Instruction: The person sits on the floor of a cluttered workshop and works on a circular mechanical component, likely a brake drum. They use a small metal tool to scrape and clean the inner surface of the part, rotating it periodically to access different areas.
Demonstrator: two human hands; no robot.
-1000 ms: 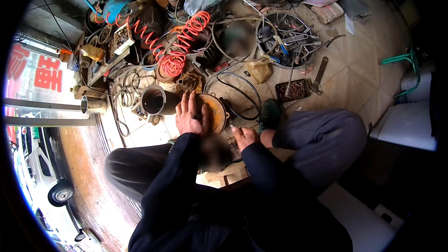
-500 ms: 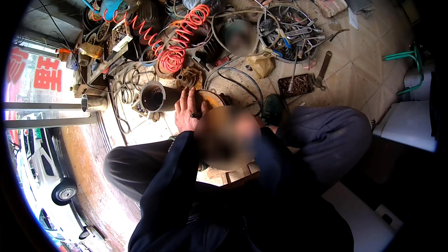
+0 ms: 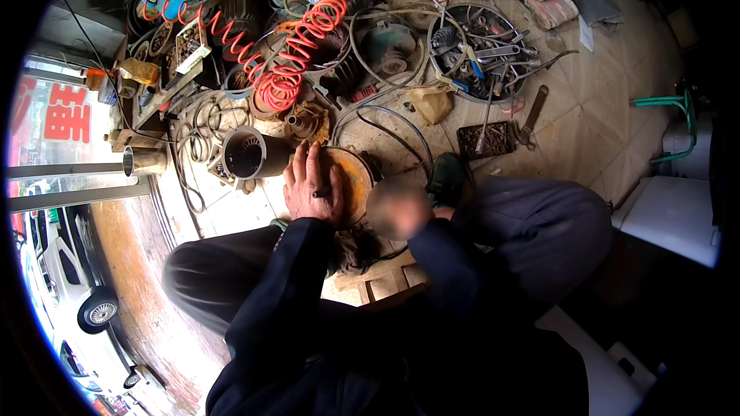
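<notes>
A round, rusty orange-brown metal part [image 3: 356,183] with a flat face stands between my knees. My left hand [image 3: 310,189] lies along its left side, fingers stretched away from me and thumb at its edge; it seems to grip the part. A short dark stub [image 3: 321,192] sticks out between thumb and fingers. Beyond the fingertips, a grey metal cylinder [image 3: 275,156] lies on its side, open end to the left. My right hand [image 3: 402,209] is at the part's right; a blur hides its fingers and anything in them. Dark cloth [image 3: 356,250] lies below the part.
A coiled red air hose [image 3: 279,91] runs over grimy machine parts. Farther right are a round tub of wrenches and tools [image 3: 482,50] and a tray of small bolts [image 3: 486,141]. A black cable [image 3: 408,125] loops on the floor. A wooden frame [image 3: 395,283] sits close to me.
My right hand has moved right, and the blur over it covers less, so more of the round part shows. My left hand stays at the part's left side. The whole view has shifted slightly.
</notes>
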